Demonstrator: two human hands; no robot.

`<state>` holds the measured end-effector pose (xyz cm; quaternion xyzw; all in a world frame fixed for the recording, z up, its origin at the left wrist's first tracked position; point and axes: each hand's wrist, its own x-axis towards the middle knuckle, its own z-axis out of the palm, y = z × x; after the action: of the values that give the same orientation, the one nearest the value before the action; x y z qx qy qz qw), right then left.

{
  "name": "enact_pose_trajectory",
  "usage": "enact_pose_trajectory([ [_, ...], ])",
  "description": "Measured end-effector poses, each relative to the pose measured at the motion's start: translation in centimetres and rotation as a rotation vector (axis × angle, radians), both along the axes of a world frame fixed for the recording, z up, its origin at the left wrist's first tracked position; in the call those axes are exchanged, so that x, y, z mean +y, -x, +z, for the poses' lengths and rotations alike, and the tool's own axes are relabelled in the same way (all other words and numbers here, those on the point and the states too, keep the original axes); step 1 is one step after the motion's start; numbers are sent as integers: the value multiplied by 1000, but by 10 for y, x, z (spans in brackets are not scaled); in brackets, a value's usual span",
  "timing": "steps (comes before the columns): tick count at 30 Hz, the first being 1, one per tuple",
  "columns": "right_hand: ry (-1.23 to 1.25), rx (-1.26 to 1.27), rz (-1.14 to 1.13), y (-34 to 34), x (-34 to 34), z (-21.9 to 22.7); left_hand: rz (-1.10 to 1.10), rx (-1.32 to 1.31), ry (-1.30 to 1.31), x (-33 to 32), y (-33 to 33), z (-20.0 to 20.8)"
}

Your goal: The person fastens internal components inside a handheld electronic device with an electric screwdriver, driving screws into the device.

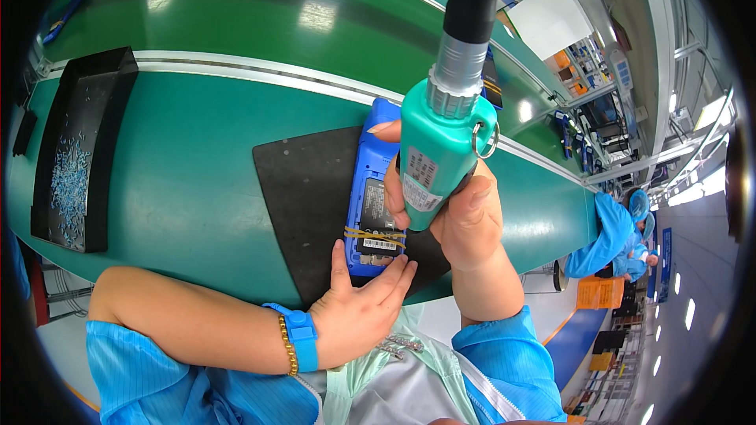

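Note:
A blue handheld device (pixel 376 114) lies with its open back facing up, a black battery (pixel 379 206) in its bay and tan rubber bands (pixel 364 234) stretched across it. At its near end, my left hand (pixel 356 316) grips the casing, with one finger along the left edge and others at the lower right corner. My right hand (pixel 472 216) is wrapped round a green electric screwdriver (pixel 429 157) held upright over the device. The screwdriver's tip is hidden behind its body and my hand. Fingers of my right hand are close to the device's right side.
Under the device lies a black mat (pixel 295 189) on the green bench (pixel 189 181). A black tray (pixel 87 122) with many small blue-and-silver pieces stands at left. Beyond a metal rail runs a green conveyor (pixel 236 12). Co-workers in blue (pixel 606 236) are at far right.

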<state>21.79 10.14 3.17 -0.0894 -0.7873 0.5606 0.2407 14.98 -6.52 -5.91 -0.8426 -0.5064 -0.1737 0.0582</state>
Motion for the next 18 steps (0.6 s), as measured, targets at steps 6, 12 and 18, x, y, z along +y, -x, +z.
enact_pose_trajectory([
  [6,-4,29,-17,-5,-3,8,44,-40,-47,1,3,10],
  [12,94,79,-82,-14,-18,34,146,-529,-157,44,27,24],
  [18,132,203,-57,-21,-29,55,-45,-590,-182,54,36,19],
])
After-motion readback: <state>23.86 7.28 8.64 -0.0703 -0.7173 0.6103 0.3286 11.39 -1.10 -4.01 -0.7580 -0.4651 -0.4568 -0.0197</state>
